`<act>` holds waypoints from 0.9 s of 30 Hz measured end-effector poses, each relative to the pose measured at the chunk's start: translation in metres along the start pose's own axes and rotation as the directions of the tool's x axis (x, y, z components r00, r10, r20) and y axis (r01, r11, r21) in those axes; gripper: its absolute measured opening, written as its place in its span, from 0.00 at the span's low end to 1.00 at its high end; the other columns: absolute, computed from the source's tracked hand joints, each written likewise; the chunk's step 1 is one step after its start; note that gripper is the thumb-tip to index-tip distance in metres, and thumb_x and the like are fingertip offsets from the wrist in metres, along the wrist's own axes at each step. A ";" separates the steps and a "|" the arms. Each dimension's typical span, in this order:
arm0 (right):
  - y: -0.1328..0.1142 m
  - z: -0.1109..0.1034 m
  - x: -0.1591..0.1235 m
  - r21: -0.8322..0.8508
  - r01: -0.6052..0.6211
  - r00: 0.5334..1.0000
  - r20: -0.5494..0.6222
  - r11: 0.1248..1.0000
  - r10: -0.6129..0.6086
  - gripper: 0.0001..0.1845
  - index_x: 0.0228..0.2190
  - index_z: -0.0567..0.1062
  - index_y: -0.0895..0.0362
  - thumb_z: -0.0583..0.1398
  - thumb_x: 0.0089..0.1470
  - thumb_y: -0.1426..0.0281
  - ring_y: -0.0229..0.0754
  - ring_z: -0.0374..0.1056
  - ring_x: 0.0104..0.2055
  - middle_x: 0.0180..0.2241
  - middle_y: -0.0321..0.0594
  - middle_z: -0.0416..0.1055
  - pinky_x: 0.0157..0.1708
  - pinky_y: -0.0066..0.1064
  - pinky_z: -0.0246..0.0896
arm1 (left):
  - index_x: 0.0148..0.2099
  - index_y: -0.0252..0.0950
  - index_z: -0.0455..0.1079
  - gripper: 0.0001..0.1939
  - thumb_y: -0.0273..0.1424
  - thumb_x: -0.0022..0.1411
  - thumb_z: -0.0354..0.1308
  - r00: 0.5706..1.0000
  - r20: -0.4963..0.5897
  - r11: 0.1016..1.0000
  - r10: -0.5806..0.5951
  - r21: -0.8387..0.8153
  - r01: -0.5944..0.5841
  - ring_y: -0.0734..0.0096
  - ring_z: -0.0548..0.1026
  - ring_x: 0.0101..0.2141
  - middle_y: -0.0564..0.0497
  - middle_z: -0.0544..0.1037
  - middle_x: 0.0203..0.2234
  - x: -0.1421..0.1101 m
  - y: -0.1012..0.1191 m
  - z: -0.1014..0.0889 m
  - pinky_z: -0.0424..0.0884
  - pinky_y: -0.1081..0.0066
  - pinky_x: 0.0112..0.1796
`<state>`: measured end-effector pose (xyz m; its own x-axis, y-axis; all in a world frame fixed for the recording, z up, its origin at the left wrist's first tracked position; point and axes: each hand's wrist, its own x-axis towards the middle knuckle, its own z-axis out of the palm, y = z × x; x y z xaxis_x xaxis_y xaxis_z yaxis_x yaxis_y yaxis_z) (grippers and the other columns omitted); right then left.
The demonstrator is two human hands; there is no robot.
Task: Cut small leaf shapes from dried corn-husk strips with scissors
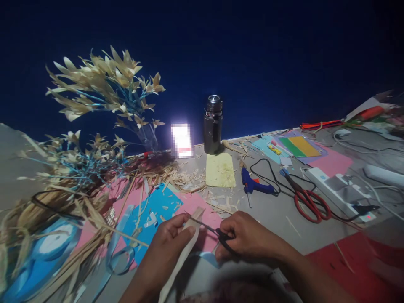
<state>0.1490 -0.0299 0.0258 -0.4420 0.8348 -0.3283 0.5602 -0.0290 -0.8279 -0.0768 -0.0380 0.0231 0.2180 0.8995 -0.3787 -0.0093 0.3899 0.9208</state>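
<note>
My left hand [173,237] pinches a long pale strip of dried husk [180,266] near its upper end, thumb on top. The strip hangs down toward the front edge of the view. In my right hand [243,235] is a small pair of dark-handled scissors [224,240], the fingers curled round its loops. Its blades point left and lie across the strip just above my left thumb. Whether the blades are fully closed is hard to see. Beneath both hands lie pink paper [202,204] and a blue sheet [158,208] strewn with clippings.
Husk flowers on blue stems [104,90] stand at the left. A dark flask [213,126] is at the back beside a bright screen [182,141]. To the right lie a blue glue gun [257,185], red-handled scissors [311,206] and a power strip [341,193] with cables.
</note>
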 end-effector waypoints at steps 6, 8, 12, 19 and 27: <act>0.005 0.004 0.004 -0.042 -0.029 1.000 0.001 0.999 0.029 0.25 0.13 0.65 0.58 0.71 0.43 0.60 0.32 0.46 0.19 0.14 0.27 0.52 0.20 0.28 0.35 | 0.32 0.33 0.74 0.15 0.42 0.57 0.66 0.995 0.096 1.000 -0.012 -0.005 0.013 0.73 0.68 0.25 0.53 0.74 0.24 0.001 -0.003 -0.005 0.64 0.73 0.29; 0.007 0.006 0.007 -0.096 -0.007 1.000 -0.025 0.995 0.005 0.27 0.12 0.64 0.58 0.72 0.43 0.59 0.32 0.47 0.19 0.13 0.28 0.53 0.20 0.28 0.34 | 0.31 0.33 0.73 0.16 0.42 0.56 0.66 0.995 0.099 0.999 -0.017 0.034 0.014 0.73 0.67 0.24 0.53 0.72 0.22 0.002 -0.003 -0.007 0.63 0.73 0.28; 0.009 0.006 0.011 -0.159 0.032 0.995 -0.089 0.987 -0.047 0.28 0.12 0.63 0.58 0.72 0.44 0.58 0.32 0.46 0.19 0.14 0.28 0.53 0.21 0.29 0.33 | 0.30 0.34 0.74 0.17 0.44 0.60 0.60 0.999 0.027 0.957 0.023 0.287 -0.030 0.68 0.69 0.24 0.51 0.74 0.21 0.003 0.001 -0.017 0.63 0.71 0.27; 0.025 -0.005 0.019 -0.034 -0.062 0.950 -0.308 0.998 0.048 0.24 0.16 0.64 0.56 0.66 0.50 0.56 0.34 0.50 0.21 0.17 0.30 0.58 0.21 0.27 0.39 | 0.44 0.39 0.78 0.15 0.41 0.61 0.58 0.944 -0.059 0.617 0.324 0.770 -0.163 0.55 0.76 0.39 0.46 0.81 0.38 0.038 0.015 -0.038 0.69 0.64 0.39; 0.031 -0.005 0.023 0.008 -0.038 0.936 -0.350 0.999 0.038 0.20 0.17 0.65 0.57 0.67 0.50 0.61 0.34 0.54 0.22 0.18 0.31 0.60 0.21 0.26 0.43 | 0.41 0.39 0.79 0.13 0.25 0.63 0.52 0.887 0.097 0.399 0.451 0.867 -0.298 0.62 0.71 0.38 0.47 0.73 0.35 0.100 0.007 -0.006 0.63 0.66 0.37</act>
<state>0.1594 -0.0087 -0.0058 -0.1466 0.9728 -0.1795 0.5707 -0.0650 -0.8186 -0.0605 0.0556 -0.0090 0.2843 0.9547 0.0882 0.7777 -0.2834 0.5611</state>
